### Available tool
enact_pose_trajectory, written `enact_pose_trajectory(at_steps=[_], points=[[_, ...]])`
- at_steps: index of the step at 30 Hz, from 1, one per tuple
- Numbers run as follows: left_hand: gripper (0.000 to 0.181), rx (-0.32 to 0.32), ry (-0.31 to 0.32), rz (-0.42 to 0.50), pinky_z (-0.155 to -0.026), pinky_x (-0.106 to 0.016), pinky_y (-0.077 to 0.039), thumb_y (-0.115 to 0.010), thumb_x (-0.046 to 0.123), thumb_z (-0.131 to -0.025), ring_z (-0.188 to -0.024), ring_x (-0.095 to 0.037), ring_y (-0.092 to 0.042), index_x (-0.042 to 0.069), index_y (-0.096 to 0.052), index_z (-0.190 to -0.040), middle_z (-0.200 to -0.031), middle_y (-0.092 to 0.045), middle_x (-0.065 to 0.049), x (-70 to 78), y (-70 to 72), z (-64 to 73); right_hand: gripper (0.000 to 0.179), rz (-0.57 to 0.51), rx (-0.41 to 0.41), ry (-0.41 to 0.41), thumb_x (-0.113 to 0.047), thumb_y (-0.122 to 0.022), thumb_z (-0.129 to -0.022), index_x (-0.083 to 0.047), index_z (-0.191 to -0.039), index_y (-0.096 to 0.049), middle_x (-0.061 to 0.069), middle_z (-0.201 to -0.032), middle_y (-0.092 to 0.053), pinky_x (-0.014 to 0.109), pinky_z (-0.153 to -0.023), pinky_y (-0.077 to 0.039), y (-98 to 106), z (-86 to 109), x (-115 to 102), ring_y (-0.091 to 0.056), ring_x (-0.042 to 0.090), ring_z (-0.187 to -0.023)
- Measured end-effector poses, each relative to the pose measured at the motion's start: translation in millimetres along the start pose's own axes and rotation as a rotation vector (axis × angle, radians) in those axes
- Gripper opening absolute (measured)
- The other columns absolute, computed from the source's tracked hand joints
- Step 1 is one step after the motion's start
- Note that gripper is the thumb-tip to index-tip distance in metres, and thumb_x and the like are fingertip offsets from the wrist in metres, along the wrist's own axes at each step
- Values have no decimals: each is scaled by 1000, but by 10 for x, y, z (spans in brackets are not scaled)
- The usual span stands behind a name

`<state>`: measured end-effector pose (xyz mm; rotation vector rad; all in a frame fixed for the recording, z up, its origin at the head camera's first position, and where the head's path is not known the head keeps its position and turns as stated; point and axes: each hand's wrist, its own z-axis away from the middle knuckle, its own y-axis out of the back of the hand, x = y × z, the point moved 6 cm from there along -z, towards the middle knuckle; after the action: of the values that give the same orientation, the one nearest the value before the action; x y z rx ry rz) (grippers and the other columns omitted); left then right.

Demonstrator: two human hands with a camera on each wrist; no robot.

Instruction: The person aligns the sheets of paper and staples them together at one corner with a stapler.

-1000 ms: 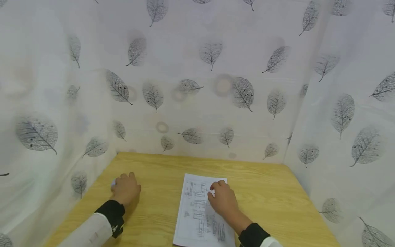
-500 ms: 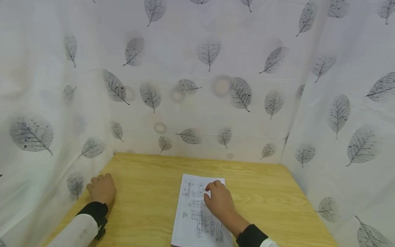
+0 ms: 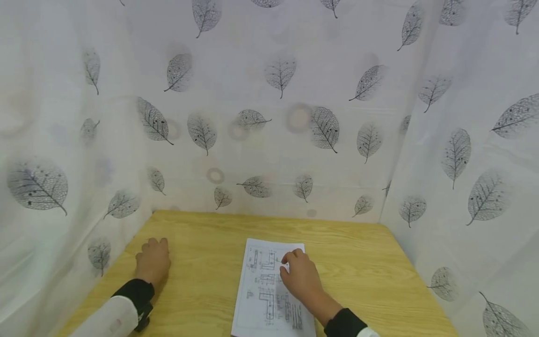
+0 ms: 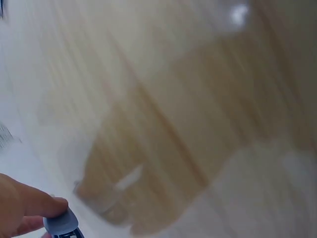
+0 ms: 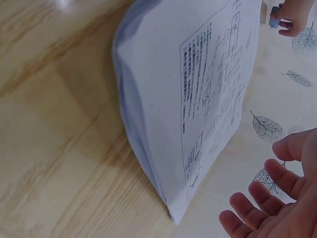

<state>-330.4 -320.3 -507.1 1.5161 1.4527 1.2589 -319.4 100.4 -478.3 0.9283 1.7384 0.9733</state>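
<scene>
My left hand (image 3: 153, 262) is over the left part of the table, thumb and fingers gripping a small object with a rounded blue-grey cap (image 4: 61, 223). Below that cap shows a strip of dark label with white marks; the rest is hidden. A shadow of the hand falls on the wood. A stack of paper (image 3: 249, 312) with printed technical drawings lies flat near the middle. Above its right side hovers my right hand (image 3: 302, 276), holding nothing. In the right wrist view its fingers (image 5: 268, 198) are relaxed and spread, thumb apart.
The yellow wood-grain table (image 3: 362, 281) reaches to white hangings with a leaf print (image 3: 286, 150), which stand at the back and on both sides. The left hanging (image 3: 76, 243) comes down along the table edge close to my left hand.
My left hand first moves left toward the table's edge, then comes back a little to the right. My right hand stays over the paper stack. The head view shifts slightly.
</scene>
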Motion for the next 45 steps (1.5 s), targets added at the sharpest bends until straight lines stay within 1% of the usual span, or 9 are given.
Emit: enact_pose_trajectory(at_steps=[9,15,19,22,29,34,38,42,45], points=[[40,-9,-362,105,-75,-47,-51,-68,-7,-85,-94,-32,-57,-1,-61,-124,-105,-57,-15,1158,88,84,18,-15,-10,24,-33,-74,-91,-19,-103,-70,4,-115,-64,36,-76,-54,26,-36,-6,-62,16,-90],[43,-36,-672,96,-85,-37,-51,-77,2,-83,-96,-16,-53,10,-63,-123,-106,-56,0,1975,91,319,36,-62,-84,106,-42,-72,-94,-16,-119,-69,7,-124,-65,46,-95,-55,22,-31,-58,-66,27,-113],[54,10,-850,102,-85,-30,-51,-85,10,-80,-96,-12,-52,13,-61,-128,-108,-56,3,2397,114,458,50,-155,-182,179,-49,-66,-97,-14,-133,-64,6,-130,-66,47,-99,-53,-40,-20,-64,-64,27,-121],[56,52,-937,107,-84,-28,-51,-86,16,-81,-97,-12,-54,16,-59,-131,-109,-58,5,2613,107,504,54,-268,-258,192,-52,-64,-97,-17,-138,-61,1,-127,-68,43,-94,-55,-78,-6,-55,-65,22,-115],[47,96,-999,125,-88,-27,-50,-80,25,-90,-100,-9,-56,18,-58,-130,-112,-58,8,2893,94,552,43,-497,-307,201,-37,-68,-98,-21,-138,-62,-10,-113,-71,25,-76,-53,-37,3,5,-63,3,-88],[51,125,-1033,134,-90,-28,-50,-82,24,-88,-101,-10,-56,17,-58,-131,-113,-58,6,3022,74,528,38,-543,-292,175,-30,-70,-98,-18,-134,-65,-4,-121,-71,25,-74,-53,23,-28,112,-64,8,-89],[63,98,-1042,138,-88,-30,-49,-87,27,-83,-104,-12,-54,19,-54,-136,-117,-56,5,3113,9,459,33,-557,-254,107,-22,-73,-95,-10,-124,-66,4,-117,-71,28,-73,-54,53,-54,242,-65,16,-94],[74,27,-964,166,-95,-37,-51,-88,35,-81,-116,-16,-55,17,-49,-141,-127,-56,1,3177,-54,326,28,-456,-157,-15,-16,-75,-91,-6,-115,-64,6,-109,-70,34,-74,-55,100,-73,452,-65,17,-92],[68,-47,-843,166,-102,-43,-50,-82,36,-87,-124,-21,-56,14,-49,-142,-134,-58,-4,3218,-122,168,26,-374,-80,-144,-14,-74,-89,-6,-111,-63,7,-106,-70,39,-79,-56,148,-81,656,-66,19,-93]])
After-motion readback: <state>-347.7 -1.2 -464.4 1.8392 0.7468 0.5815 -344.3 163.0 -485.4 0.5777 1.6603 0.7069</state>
